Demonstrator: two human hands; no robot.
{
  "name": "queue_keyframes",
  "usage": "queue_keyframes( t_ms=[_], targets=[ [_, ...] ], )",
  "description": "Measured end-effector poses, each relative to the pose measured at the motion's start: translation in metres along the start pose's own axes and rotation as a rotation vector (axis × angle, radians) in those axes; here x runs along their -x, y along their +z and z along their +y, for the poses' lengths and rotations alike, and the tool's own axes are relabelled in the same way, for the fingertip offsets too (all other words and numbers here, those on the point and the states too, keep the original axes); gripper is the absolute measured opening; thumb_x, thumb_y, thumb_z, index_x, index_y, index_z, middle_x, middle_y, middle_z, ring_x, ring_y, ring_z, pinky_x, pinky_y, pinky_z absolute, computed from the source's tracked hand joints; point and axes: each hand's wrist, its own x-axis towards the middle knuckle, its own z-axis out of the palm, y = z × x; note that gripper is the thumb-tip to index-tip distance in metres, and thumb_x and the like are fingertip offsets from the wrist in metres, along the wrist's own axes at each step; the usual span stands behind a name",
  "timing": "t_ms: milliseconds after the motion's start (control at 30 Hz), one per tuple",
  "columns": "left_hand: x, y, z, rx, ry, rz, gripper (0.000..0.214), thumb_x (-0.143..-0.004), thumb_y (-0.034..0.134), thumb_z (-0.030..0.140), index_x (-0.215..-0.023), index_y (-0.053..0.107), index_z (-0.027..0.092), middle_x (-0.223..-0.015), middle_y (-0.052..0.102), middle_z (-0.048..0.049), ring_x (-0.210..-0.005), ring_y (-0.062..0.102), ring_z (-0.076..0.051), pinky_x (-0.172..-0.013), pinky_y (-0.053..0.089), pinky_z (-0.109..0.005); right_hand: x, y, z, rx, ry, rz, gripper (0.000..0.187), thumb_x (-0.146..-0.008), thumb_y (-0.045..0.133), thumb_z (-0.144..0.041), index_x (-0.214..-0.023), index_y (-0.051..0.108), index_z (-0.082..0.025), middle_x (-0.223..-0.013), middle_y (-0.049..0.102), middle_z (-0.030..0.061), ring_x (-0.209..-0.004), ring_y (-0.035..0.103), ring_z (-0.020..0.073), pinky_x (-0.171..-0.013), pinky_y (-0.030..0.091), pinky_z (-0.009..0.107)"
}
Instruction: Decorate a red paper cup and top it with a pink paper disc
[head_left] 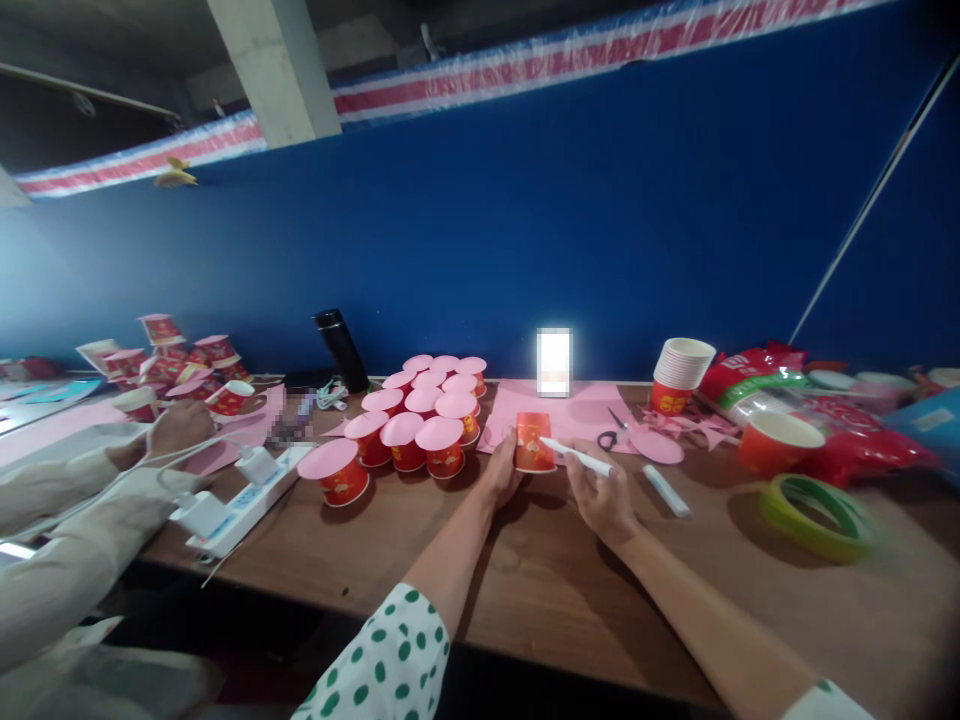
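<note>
The red paper cup [534, 442] stands, seemingly mouth-down, on the pink sheet [577, 403] mid-table [540, 590]; the left hand [501, 470] curls against its side; the right hand [604, 500] pinches a white pen [576, 456], tip at the cup. Thin, smooth, tapered paper, so probably light and easily crushed; best held gently round the wall.

**No legible text**

Gold markings are printed on the red cup [534, 442] and on the stacked cups [670, 400], but no character can be made out. White marks on the red packet [750, 366] are possibly lettering, blurred beyond reading.
</note>
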Motion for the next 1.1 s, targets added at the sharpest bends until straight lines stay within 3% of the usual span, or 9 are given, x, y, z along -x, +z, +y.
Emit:
queue_keyframes(
  t_ms=[333,867,1100],
  targets=[
    [0.0009,0.0012,0.0004,0.012,-0.001,0.007,0.043,-0.086,0.051,0.046,-0.099,0.066,0.008,-0.100,0.070,-0.0157,-0.105,0.062,-0.027,-0.099,0.042,-0.042,-0.0005,-0.0005,-0.0023,-0.013,0.002,0.004,0.023,-0.092,0.045,-0.027,-0.100,0.066,-0.021,-0.090,0.068,0.0083,-0.085,0.065,0.0215,-0.078,0.053,0.034],
    [0.0028,0.0055,0.0034,0.041,-0.016,0.029,0.042,-0.086,0.052,0.044,-0.101,0.065,0.007,-0.099,0.070,-0.0157,-0.104,0.062,-0.026,-0.100,0.042,-0.041,0.0022,-0.0009,-0.0003,0.003,0.017,-0.025,0.020,-0.091,0.045,-0.025,-0.097,0.063,-0.020,-0.084,0.068,0.0078,-0.077,0.065,0.0200,-0.072,0.053,0.033],
    [0.0018,0.0049,0.0023,0.032,-0.003,0.021,0.041,-0.088,0.048,0.044,-0.100,0.066,0.009,-0.100,0.070,-0.0150,-0.104,0.062,-0.026,-0.099,0.042,-0.042,0.0019,-0.0002,0.0001,0.006,0.057,0.030,0.021,-0.091,0.045,-0.026,-0.098,0.065,-0.019,-0.089,0.069,0.0083,-0.083,0.065,0.0195,-0.079,0.053,0.033]
  ],
)
